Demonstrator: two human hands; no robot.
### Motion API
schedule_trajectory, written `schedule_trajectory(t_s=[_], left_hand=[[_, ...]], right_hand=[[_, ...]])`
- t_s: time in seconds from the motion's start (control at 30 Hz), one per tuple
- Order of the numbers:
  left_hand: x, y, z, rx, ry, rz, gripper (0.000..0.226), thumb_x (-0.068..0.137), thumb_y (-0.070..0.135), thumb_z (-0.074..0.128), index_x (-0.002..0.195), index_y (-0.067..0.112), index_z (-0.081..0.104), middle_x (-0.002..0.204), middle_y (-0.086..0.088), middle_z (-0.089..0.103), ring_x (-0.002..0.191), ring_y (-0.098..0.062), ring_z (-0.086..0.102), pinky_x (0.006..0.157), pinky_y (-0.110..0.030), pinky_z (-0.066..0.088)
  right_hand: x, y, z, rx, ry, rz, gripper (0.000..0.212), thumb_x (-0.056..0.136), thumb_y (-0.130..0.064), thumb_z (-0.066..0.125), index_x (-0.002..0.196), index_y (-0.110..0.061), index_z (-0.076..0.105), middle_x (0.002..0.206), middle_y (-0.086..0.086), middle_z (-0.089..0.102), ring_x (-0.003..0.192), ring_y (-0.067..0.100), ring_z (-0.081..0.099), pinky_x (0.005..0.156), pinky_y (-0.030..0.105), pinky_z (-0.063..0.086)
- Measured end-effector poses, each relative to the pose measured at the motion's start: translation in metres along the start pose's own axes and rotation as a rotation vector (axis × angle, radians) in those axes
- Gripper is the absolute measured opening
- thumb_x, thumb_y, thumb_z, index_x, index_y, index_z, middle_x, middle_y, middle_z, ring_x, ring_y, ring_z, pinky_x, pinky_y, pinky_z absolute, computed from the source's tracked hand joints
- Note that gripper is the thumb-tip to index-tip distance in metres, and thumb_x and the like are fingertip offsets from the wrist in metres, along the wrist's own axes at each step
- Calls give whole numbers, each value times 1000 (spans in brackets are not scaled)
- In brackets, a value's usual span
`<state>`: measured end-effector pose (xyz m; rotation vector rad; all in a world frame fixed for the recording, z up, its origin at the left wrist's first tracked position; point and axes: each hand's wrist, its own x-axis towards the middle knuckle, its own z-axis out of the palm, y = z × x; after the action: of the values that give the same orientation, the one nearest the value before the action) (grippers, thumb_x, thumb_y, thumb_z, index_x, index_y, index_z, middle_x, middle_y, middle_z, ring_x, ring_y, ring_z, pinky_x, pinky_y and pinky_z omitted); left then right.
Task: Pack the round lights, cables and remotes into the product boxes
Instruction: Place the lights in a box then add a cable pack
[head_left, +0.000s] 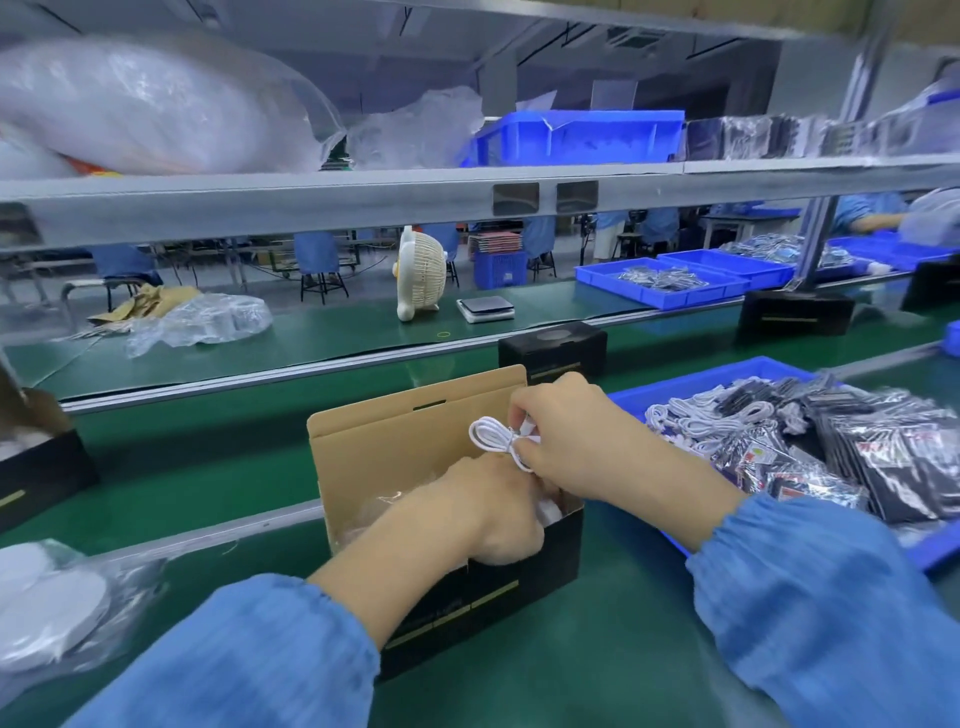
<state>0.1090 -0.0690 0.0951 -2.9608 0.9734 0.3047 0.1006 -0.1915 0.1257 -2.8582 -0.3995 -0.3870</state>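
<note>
- Product box (498, 587): black outside, brown cardboard inside, standing open on the green bench (613, 654) at centre, its lid flap (415, 415) raised upright at the far side. Clear plastic wrap shows inside; what it wraps is hard to make out.
- Left hand (493, 514): reaches down into the open box. Its fingers are hidden inside the box, so the state of its grip cannot be told.
- Right hand (566, 436): held over the right end of the box, fingers curled in a pinch on a coiled white cable (493, 439). The cable hangs above the box opening, just beside the left hand.
- Blue tray (691, 384): on the bench to the right of the box, partly cut off by the frame edge. It holds coiled white cables (711, 413) at its left end and dark remotes in shiny bags (883, 452) across the rest.
- Round lights (47, 608): white discs in clear plastic at the lower left edge, blurred and cut off.
- Second open box (36, 467): black, at the left edge, only partly in view; its contents appear white but indistinct.
- Closed black boxes (553, 351): on the belt beyond the open box, with others further right.
- Far blue trays (613, 278): hold small bagged items, too small to identify.
- Small white fan (421, 273): upright on the far bench.
</note>
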Motion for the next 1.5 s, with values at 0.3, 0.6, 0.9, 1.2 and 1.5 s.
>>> schedule_trajectory(t_s=[0.3,0.6,0.9,1.2,1.5], left_hand=[[-59,-34,-23,140,144,-86,43,89,8,49,128,26,52,125,3,54,113,-22,54,93,-39,48],[-92,-44,-32,374,-154,-249,19,74,25,80,84,16,67,77,1,61,71,-24,60,56,-29,46],[-93,-63,-27,535,33,-102,23,86,14,61,74,25,45,96,-4,63,91,-28,61,70,-33,43],[-103,-78,-36,-131,198,-227,21,99,29,55,83,17,48,76,-2,59,65,-13,46,64,-34,42],[-94,-48,-39,360,466,-522,17,98,34,43,95,17,42,73,0,37,74,-27,41,64,-34,34]], right_hand=[[-3,10,14,-46,56,-26,13,90,-25,52,99,-17,58,92,6,56,83,31,55,60,33,45],[0,-4,40,90,59,-85,13,94,-27,53,105,-22,58,97,2,62,87,27,57,72,39,52],[-13,6,60,159,215,-174,17,97,-25,53,112,-21,60,100,-4,60,85,24,54,70,36,44],[-14,7,63,180,247,-213,15,96,-25,55,108,-21,62,96,-4,62,83,24,57,67,40,48],[-14,8,64,200,281,-248,14,94,-24,58,107,-19,63,95,-2,63,81,25,58,65,40,49]])
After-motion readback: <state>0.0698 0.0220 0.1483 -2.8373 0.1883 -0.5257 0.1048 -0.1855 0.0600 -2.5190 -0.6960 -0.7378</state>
